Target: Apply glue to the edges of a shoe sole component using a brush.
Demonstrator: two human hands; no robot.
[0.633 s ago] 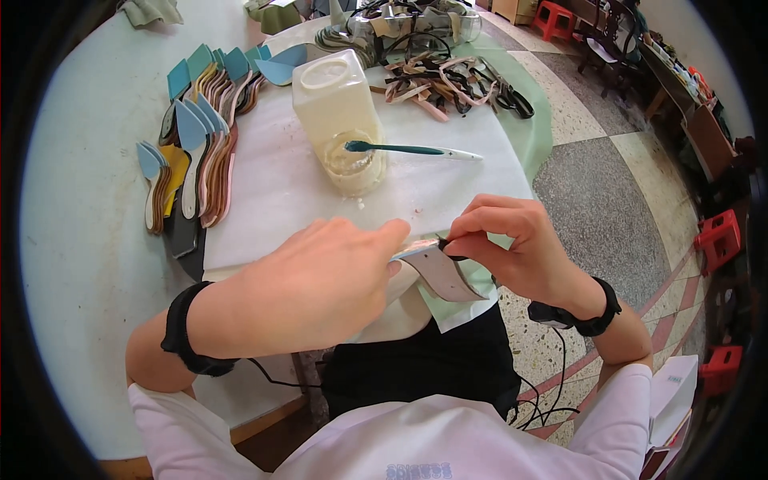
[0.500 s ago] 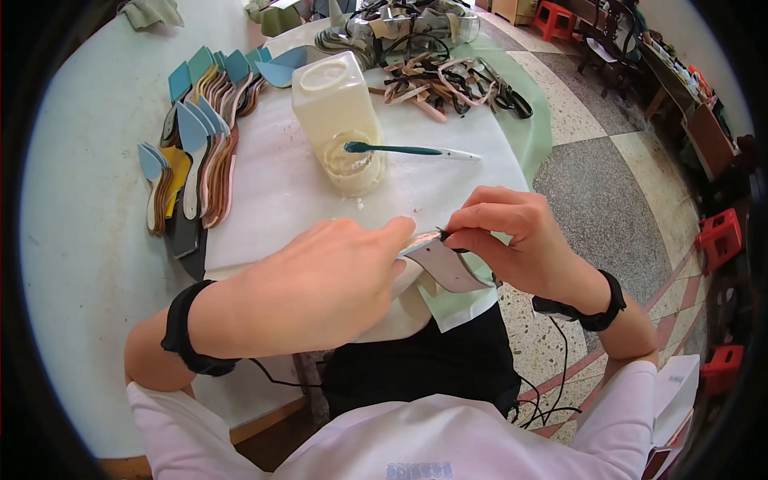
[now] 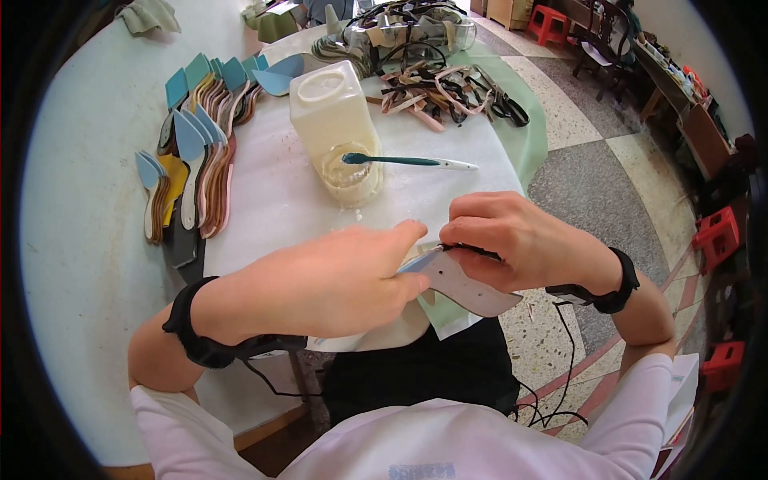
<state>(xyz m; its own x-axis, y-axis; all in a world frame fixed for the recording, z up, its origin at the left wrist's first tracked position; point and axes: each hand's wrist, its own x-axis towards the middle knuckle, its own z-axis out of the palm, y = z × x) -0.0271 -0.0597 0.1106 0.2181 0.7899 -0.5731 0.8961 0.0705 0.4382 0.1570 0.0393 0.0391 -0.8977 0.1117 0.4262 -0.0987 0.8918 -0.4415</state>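
Note:
My left hand (image 3: 340,276) grips a shoe insole (image 3: 468,290) by its pale blue end, the thumb lying on its surface. The insole's grey-white face, marked with small dark holes, sticks out to the right, tilted above the table's front edge. My right hand (image 3: 516,236) pinches a thin black strip (image 3: 478,251) at the insole's upper edge. Part of the strip runs along that edge; the rest is hidden by my fingers. Beyond my hands, a toothbrush (image 3: 412,162) with a green head rests across the opening of a cut plastic jug (image 3: 332,108) with pale paste in it.
Stacked insoles (image 3: 212,172) with blue and teal ends fill the table's left side. Loose strips (image 3: 428,88) lie at the back right, with scissors (image 3: 506,106) beside them. A green cloth (image 3: 532,136) hangs over the right edge. Red stools (image 3: 716,240) stand on the floor.
The insole has shifted right and slightly down, and more of its grey-white face shows. More of the black strip is visible along its edge. My left thumb has come into view on the insole.

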